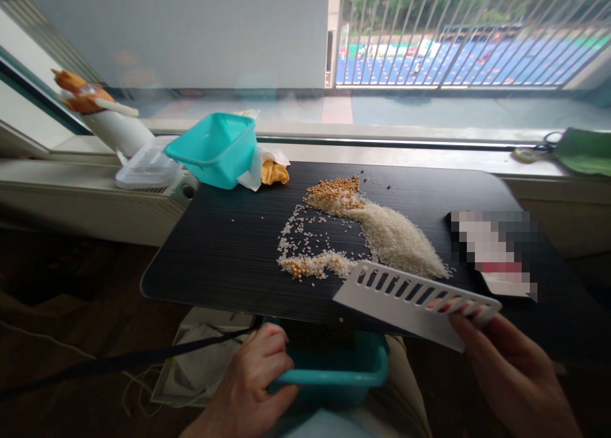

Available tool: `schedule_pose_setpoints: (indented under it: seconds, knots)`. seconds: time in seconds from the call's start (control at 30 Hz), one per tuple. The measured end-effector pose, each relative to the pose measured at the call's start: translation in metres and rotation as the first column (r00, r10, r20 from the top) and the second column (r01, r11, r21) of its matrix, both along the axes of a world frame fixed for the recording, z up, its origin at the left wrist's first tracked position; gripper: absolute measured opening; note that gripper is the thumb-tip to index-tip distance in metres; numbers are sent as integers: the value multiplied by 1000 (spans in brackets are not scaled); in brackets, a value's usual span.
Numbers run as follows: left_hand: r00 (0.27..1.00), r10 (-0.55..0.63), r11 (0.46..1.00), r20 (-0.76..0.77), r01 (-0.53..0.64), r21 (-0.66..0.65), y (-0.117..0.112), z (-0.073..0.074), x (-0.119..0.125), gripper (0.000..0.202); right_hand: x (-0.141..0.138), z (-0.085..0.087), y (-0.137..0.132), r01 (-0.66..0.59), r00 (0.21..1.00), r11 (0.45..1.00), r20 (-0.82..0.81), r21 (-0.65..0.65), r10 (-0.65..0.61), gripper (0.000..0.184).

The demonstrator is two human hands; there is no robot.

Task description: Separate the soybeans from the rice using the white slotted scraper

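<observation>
My right hand [510,355] is closed on one end of a white slotted plastic strip [405,301], thumb on its near face and fingertips showing through the slots. The strip is tilted over the near edge of the black table [214,253]. White rice grains [401,237] lie in a heap just beyond it, with yellow beans [334,193] at the heap's far left. A smaller band of rice mixed with beans [305,266] runs to the left of the strip. Below the table edge, my left hand [260,374] grips the rim of a teal basin [334,377], whose contents are dark and unclear.
Another teal basin [217,148] stands tilted at the table's far left, beside a crumpled white and orange wrapper [274,172]. A partly blurred phone-like object [496,253] lies on the right. A clear plastic lid [147,166] and a cat figure [86,94] sit by the window.
</observation>
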State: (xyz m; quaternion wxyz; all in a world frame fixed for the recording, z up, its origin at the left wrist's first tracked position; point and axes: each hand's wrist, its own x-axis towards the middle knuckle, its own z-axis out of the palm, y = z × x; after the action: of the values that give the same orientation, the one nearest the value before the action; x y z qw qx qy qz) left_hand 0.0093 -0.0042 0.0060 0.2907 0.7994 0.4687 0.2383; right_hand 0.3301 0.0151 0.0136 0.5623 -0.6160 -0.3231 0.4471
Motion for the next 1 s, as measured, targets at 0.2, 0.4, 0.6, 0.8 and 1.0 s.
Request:
schedule_pose_setpoints:
  seconds: [0.2,0.4,0.6,0.8,1.0]
  knots:
    - [1000,-22,1000,10,22,-2,2,1,2,23,1,-1,-8,-146,988,989,51,26,144,21]
    - [1000,-11,1000,-3,11,-1,-1,1,0,21,-32,4,22,-36,982,989,186,144,9,11]
    - [1000,9,1000,-6,-9,-5,-3,1,0,21,-34,4,29,-77,981,987,186,139,50,10]
    - [1000,7,1000,-7,-7,-10,-1,1,-1,21,-32,4,27,-58,988,990,148,133,38,13]
    - [1000,13,1000,9,-13,-17,-2,1,-1,22,-29,3,28,-84,988,987,141,137,65,10]
